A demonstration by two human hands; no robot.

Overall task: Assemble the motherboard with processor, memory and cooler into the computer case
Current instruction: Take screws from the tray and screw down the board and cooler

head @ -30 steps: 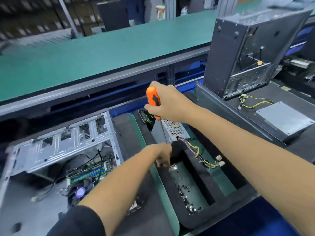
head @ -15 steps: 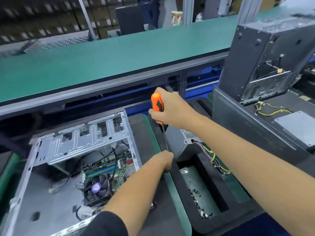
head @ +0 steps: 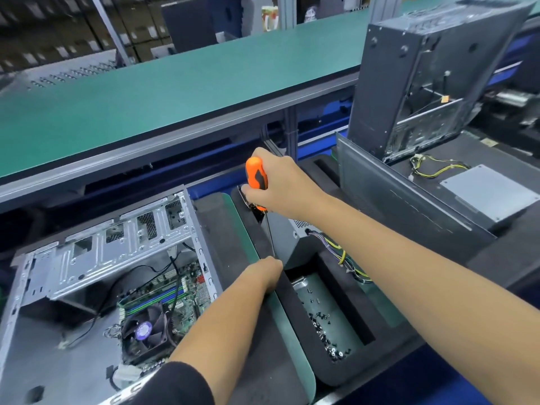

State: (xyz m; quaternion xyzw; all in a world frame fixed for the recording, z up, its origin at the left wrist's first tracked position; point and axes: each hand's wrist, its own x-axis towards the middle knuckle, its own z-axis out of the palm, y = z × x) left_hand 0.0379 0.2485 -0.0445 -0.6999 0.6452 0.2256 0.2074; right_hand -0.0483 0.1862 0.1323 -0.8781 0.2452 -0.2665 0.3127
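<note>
Head view: motherboard point(head: 172, 299) with cooler point(head: 144, 330) sits in the case point(head: 38, 325); right hand point(head: 280, 188) grips the screwdriver point(head: 257, 178), left hand point(head: 267, 271) pinches its tip; screwing apparently remains.

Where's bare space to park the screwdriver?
Free: the black foam strip between the open silver computer case and the green mat edge; the long green bench top behind. Crowded: the screw-filled foam tray and wired power supply.
</note>
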